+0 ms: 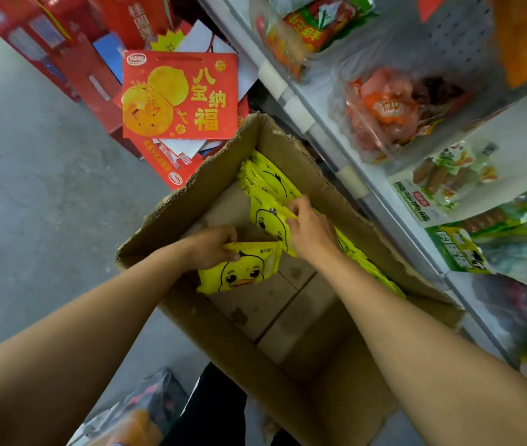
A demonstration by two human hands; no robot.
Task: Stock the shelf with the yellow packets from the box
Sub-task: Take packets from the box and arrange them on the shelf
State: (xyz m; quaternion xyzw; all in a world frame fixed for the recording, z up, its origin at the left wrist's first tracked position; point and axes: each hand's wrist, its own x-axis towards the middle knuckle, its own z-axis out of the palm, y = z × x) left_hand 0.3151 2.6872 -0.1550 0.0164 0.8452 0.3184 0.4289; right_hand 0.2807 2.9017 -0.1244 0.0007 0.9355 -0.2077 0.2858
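An open cardboard box (pixel 191 201) stands on the floor beside the shelf. Several yellow packets (pixel 267 178) printed with a duck face stand in a row along the box's right wall. My left hand (pixel 212 246) grips the top edge of one yellow duck packet (pixel 243 273) held over the box's middle. My right hand (pixel 309 225) reaches into the row and pinches the top of another yellow packet (pixel 270 220) there. Both forearms stretch over the box.
A white shelf (pixel 329 133) runs along the right, holding bags of sausages (pixel 394 107) and green snack packets (pixel 461 249). Red gift boxes (pixel 180 94) are piled on the grey floor (pixel 30 188) behind the cardboard box. A plastic-wrapped bundle (pixel 146 410) lies near my feet.
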